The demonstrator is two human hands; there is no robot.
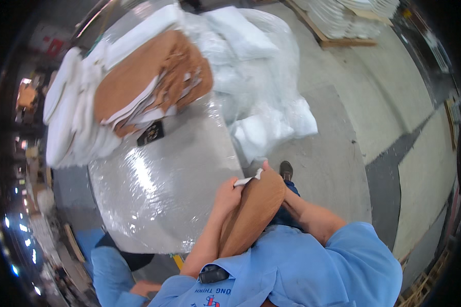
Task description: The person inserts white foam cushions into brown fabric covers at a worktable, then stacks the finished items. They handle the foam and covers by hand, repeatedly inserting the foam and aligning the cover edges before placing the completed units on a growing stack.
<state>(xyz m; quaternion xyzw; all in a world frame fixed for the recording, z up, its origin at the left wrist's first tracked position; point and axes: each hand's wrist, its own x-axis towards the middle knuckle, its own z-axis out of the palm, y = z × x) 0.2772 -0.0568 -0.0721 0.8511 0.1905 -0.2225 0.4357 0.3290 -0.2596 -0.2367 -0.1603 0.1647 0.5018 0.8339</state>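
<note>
Before blue shirt (312,261) | brown fabric (258,210), rounded | left hand (229,194) pinching white flap (244,181) | right hand (266,166): cannot tell

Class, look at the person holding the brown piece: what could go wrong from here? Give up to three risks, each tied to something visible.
The brown piece might slip: only the left grip plainly closes on its white edge; the right grip is mostly hidden. The uneven brown stack could slide; the film-covered table beside it looks slick. The black item by that stack may get knocked.
</note>
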